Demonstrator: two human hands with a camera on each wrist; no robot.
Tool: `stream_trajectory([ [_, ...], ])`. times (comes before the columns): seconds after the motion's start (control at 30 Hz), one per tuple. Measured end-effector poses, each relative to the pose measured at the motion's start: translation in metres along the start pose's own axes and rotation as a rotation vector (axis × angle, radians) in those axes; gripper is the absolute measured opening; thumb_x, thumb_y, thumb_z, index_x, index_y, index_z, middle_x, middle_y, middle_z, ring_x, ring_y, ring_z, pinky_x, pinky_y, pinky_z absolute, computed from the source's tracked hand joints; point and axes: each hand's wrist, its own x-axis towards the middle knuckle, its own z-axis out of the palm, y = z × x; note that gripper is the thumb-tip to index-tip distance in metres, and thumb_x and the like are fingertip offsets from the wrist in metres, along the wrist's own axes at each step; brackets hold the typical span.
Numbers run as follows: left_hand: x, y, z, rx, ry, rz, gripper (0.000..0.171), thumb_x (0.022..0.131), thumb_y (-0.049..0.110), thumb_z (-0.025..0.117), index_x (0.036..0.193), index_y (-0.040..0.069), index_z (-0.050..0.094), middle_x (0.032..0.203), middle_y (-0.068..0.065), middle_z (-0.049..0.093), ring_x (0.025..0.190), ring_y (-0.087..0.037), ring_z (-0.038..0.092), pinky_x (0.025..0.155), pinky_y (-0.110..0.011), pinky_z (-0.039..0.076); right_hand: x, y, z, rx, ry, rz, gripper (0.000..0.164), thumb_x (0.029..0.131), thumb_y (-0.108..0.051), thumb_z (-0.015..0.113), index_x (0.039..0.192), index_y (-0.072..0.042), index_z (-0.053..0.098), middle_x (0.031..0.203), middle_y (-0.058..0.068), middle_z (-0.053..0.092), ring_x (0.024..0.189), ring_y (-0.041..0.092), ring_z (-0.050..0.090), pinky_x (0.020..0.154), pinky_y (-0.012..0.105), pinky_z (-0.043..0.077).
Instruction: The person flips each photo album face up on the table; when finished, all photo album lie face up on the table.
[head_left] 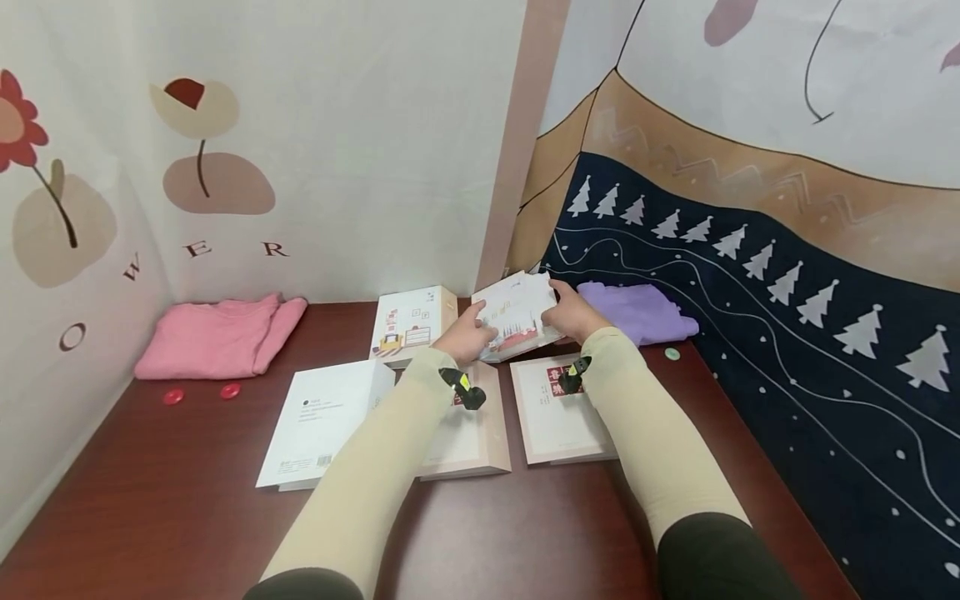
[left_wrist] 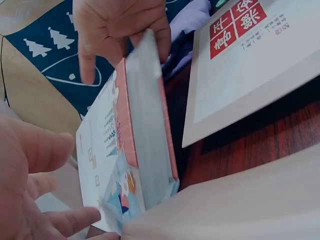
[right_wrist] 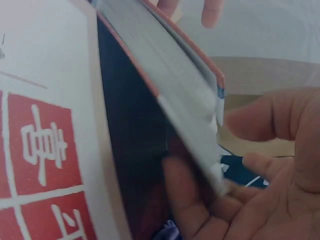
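Observation:
A thick white hardback book (head_left: 517, 307) with coloured drawings and red cover edges is at the back, between both hands. In the left wrist view the book (left_wrist: 147, 120) stands tilted, its page block facing the camera. My right hand (head_left: 573, 315) holds its right end; in the right wrist view fingers are under the pages and the thumb is on the cover side. My left hand (head_left: 463, 335) is at the opposite end, its extended fingertips at the corner and its thumb lifted away. Just below lie a cream-edged book (head_left: 468, 437) and a red-stamped book (head_left: 555, 421).
Another illustrated book (head_left: 411, 321) stands at the back, left of the hands. A white book (head_left: 322, 421) lies front left. Pink folded cloth (head_left: 217, 337) with two red buttons (head_left: 230, 390) is far left; purple cloth (head_left: 637, 315) and a green button (head_left: 672, 354) are right.

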Motion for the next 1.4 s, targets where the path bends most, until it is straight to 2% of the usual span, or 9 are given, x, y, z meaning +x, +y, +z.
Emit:
stream_trajectory([
  [0.13,-0.001,-0.001,-0.002,0.011,0.037,-0.001,0.076,0.107,0.016,0.056,0.171,0.017,0.015,0.171,-0.026,0.023,0.158,-0.039,0.027,0.126,-0.050,0.032,0.004,0.006,0.003,-0.029,0.030,0.023,0.087,0.098,-0.014,0.058,0.171,-0.013,0.010,0.176,0.016,0.016,0.153,0.034,0.028,0.123,0.049,0.032],
  [0.23,-0.001,-0.001,-0.004,0.058,0.062,0.007,0.075,0.107,0.019,0.057,0.170,0.016,0.016,0.168,-0.027,0.028,0.155,-0.039,0.033,0.125,-0.050,0.035,0.008,0.012,0.006,-0.035,0.014,0.062,0.088,0.101,-0.023,0.061,0.171,-0.014,0.009,0.176,0.016,0.015,0.159,0.033,0.022,0.129,0.052,0.023],
  [0.37,-0.002,-0.002,-0.007,0.078,0.062,0.007,0.076,0.107,0.021,0.058,0.170,0.017,0.016,0.165,-0.027,0.034,0.151,-0.040,0.039,0.121,-0.051,0.040,0.014,0.020,0.008,-0.012,-0.007,0.059,0.086,0.101,-0.027,0.063,0.171,-0.015,0.013,0.176,0.015,0.015,0.160,0.034,0.021,0.129,0.053,0.024],
  [0.63,-0.008,-0.004,-0.017,0.116,0.045,0.055,0.075,0.108,0.021,0.056,0.170,0.015,0.015,0.162,-0.027,0.041,0.150,-0.039,0.043,0.122,-0.050,0.039,0.011,0.019,0.008,-0.028,-0.016,0.056,0.082,0.103,-0.029,0.061,0.170,-0.013,0.016,0.175,0.015,0.018,0.159,0.035,0.023,0.129,0.056,0.022],
  [0.93,-0.039,-0.007,-0.060,0.131,0.085,0.154,0.067,0.110,0.025,0.051,0.169,0.014,0.020,0.164,-0.026,0.039,0.148,-0.041,0.046,0.121,-0.054,0.040,0.002,-0.002,0.025,0.007,0.018,-0.121,0.076,0.107,-0.042,0.060,0.167,-0.011,0.026,0.162,0.024,0.041,0.148,0.038,0.044,0.123,0.054,0.036],
  [1.07,-0.051,-0.014,-0.083,0.174,0.128,0.127,0.069,0.110,0.024,0.050,0.170,0.012,0.017,0.166,-0.027,0.036,0.149,-0.044,0.043,0.119,-0.055,0.042,-0.004,-0.017,0.040,0.020,-0.029,-0.158,0.074,0.106,-0.044,0.061,0.167,-0.016,0.029,0.161,0.022,0.045,0.146,0.037,0.047,0.117,0.056,0.044],
  [1.23,-0.060,-0.030,-0.109,0.259,0.176,0.050,0.072,0.109,0.019,0.051,0.170,0.011,0.014,0.167,-0.030,0.030,0.154,-0.046,0.034,0.123,-0.058,0.034,-0.013,-0.034,0.062,0.037,-0.146,-0.167,0.075,0.105,-0.048,0.062,0.168,-0.025,0.027,0.166,0.017,0.040,0.148,0.038,0.046,0.107,0.063,0.051],
  [1.33,-0.063,-0.043,-0.122,0.235,0.177,-0.026,0.075,0.109,0.018,0.050,0.171,0.014,0.009,0.170,-0.030,0.024,0.157,-0.046,0.027,0.126,-0.060,0.029,-0.016,-0.043,0.077,0.008,-0.190,-0.195,0.076,0.105,-0.050,0.062,0.168,-0.025,0.027,0.165,0.016,0.043,0.148,0.037,0.047,0.113,0.061,0.047],
  [1.4,-0.064,-0.051,-0.130,0.219,0.183,-0.067,0.076,0.109,0.019,0.050,0.171,0.015,0.007,0.169,-0.030,0.025,0.155,-0.045,0.030,0.125,-0.060,0.029,-0.017,-0.048,0.087,-0.015,-0.208,-0.213,0.077,0.104,-0.050,0.062,0.168,-0.025,0.027,0.163,0.015,0.045,0.148,0.035,0.047,0.117,0.058,0.044],
])
